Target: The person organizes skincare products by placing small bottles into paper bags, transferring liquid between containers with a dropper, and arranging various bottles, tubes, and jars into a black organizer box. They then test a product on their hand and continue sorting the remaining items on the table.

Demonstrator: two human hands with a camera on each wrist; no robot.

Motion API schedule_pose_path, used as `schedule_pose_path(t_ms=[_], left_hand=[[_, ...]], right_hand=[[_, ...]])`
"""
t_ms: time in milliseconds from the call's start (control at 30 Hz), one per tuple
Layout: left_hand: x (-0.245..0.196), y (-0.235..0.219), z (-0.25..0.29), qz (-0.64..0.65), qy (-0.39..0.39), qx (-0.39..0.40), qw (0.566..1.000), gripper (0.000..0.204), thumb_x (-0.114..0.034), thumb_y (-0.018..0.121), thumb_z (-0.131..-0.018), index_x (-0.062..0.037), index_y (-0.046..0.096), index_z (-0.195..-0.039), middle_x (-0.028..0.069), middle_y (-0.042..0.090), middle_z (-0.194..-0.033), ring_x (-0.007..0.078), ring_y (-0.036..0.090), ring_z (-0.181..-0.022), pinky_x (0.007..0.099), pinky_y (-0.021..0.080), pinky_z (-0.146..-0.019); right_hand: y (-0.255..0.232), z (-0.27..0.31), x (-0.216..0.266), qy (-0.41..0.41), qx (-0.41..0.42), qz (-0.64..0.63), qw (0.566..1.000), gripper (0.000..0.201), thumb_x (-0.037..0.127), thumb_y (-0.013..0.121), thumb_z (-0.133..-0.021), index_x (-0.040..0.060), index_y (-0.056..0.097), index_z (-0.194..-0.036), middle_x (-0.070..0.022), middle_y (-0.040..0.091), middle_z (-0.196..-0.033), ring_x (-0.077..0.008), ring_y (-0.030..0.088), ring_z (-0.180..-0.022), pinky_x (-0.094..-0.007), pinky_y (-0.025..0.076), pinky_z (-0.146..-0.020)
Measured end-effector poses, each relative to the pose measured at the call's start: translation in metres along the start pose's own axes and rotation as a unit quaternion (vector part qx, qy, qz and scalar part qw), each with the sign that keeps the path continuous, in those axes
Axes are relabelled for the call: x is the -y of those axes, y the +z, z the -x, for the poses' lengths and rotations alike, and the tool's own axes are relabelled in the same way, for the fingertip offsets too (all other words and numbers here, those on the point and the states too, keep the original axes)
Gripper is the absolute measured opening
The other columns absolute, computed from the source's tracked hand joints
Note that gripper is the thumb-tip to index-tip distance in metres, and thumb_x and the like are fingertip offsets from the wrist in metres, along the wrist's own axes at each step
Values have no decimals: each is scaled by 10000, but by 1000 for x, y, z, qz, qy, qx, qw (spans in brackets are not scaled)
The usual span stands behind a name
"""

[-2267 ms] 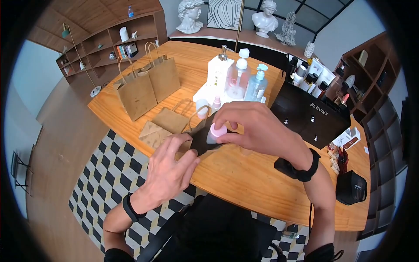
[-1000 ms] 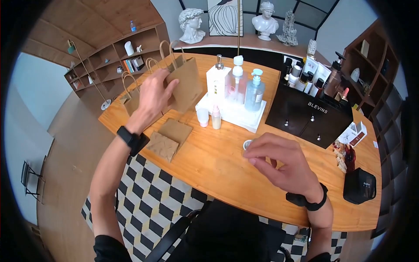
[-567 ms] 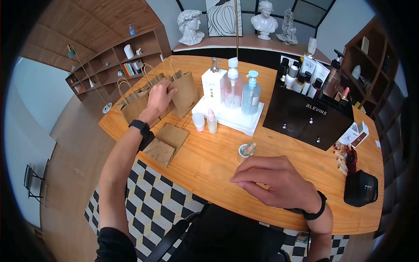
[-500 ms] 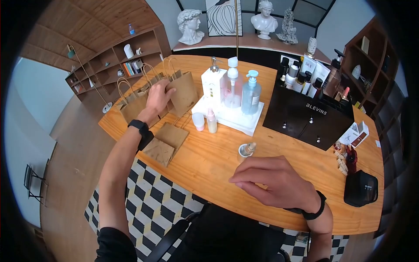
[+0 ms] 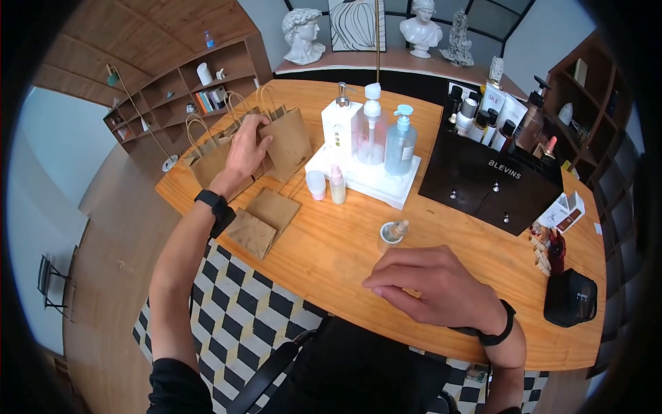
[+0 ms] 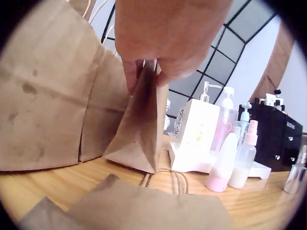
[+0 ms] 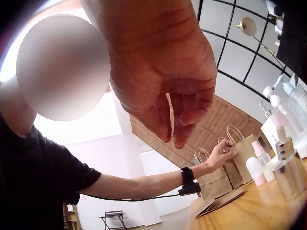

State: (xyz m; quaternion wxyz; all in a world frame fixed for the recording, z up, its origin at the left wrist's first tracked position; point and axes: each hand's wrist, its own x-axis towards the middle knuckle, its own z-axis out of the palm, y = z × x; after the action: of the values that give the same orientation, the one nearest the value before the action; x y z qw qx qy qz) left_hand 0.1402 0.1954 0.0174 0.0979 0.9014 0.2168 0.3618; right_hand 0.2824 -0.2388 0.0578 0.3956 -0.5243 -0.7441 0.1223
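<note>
My left hand (image 5: 246, 148) is at the upright brown paper bags at the back left. Its thumb and fingertips pinch the upper side of one bag (image 6: 139, 139), seen close in the left wrist view. That bag (image 5: 288, 141) stands beside other handled bags (image 5: 212, 164). Above the table's front part hovers my right hand (image 5: 434, 284), fingers loosely bent and thumb near them, with nothing held. Just behind it stands a small clear bottle with a beige top (image 5: 392, 232). Two folded bags (image 5: 272, 209) lie in front of the upright ones.
A white tray (image 5: 403, 192) carries pump bottles, with a white pink-capped tube (image 5: 316, 185) and a small pink-topped bottle (image 5: 337, 186) in front. At the right stand a black drawer box (image 5: 476, 179), wooden pieces (image 5: 541, 255) and a black case (image 5: 570, 298).
The pink-capped container has left my right hand, which has moved right and toward me. The bag from between my hands now stands at the back left, where my left hand has gone.
</note>
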Motion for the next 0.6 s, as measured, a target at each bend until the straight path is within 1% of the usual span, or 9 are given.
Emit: schedule_pose_path(t_ms=[67,133,233,267,333,400,500,533,600], left_hand=[[-2,-1,5,-9,11,1,1000,393,-48,736,-941,-36,548,-1286,180,597,-1349,310,633,-1163,394,522,-958],[-6,-2,14,4,51,-64,997,460,-28,722,-920,-71,518,-1330,211,501,-1456,452,523,-1352,483,499,-1069],[-36,-17,41,-45,66,-121,989,475,-37,724,-921,-62,509,-1345,224,512,-1432,466,529,-1340,494,494,-1090],[-42,-25,54,-56,77,-97,991,481,-50,725,-921,-44,509,-1350,233,517,-1419,463,540,-1319,500,504,-1068],[-53,-34,90,-67,24,-1,997,491,-148,739,-944,-24,510,-1360,242,516,-1424,459,556,-1287,498,512,-1049],[-75,-43,123,-135,-106,121,978,677,-370,788,-940,9,504,-1424,264,509,-1453,439,515,-1376,495,481,-1096],[-80,-45,167,-175,-90,141,970,919,-507,836,-864,-4,439,-1522,261,489,-1485,460,507,-1365,513,454,-1134],[-77,-44,179,-176,-89,145,970,919,-507,836,-864,-4,439,-1522,261,489,-1485,460,507,-1365,513,454,-1134],[-69,-43,195,-207,-131,217,945,1108,-578,859,-814,-10,361,-1624,267,405,-1607,438,444,-1475,494,422,-1200]], right_hand=[[0,0,0,4,9,0,1000,79,103,735,-982,46,760,-1031,-69,731,-947,-264,713,-791,-382,540,-635],[0,0,1,10,18,0,1000,85,113,723,-992,45,759,-1029,-69,724,-943,-268,708,-793,-387,535,-641],[-2,1,2,18,19,-2,1000,86,112,717,-994,43,755,-1029,-73,717,-939,-275,703,-794,-390,531,-642],[-2,2,1,20,16,-4,1000,86,112,717,-994,43,755,-1029,-73,717,-939,-275,703,-794,-390,531,-642],[-1,2,-1,10,13,8,1000,87,122,710,-998,46,744,-1021,-72,699,-920,-279,692,-784,-395,520,-631],[0,3,-2,4,7,14,1000,84,127,708,-999,50,738,-1016,-69,689,-911,-279,687,-780,-398,515,-626],[3,4,-5,-10,1,25,1000,82,139,706,-1002,60,729,-1006,-63,673,-897,-278,678,-771,-400,507,-618],[4,4,-5,-19,2,30,999,82,145,706,-1003,65,726,-1002,-60,666,-893,-276,675,-768,-400,504,-614],[4,4,-4,-11,9,29,999,80,147,708,-1003,68,726,-1002,-60,666,-895,-275,675,-771,-399,504,-616]])
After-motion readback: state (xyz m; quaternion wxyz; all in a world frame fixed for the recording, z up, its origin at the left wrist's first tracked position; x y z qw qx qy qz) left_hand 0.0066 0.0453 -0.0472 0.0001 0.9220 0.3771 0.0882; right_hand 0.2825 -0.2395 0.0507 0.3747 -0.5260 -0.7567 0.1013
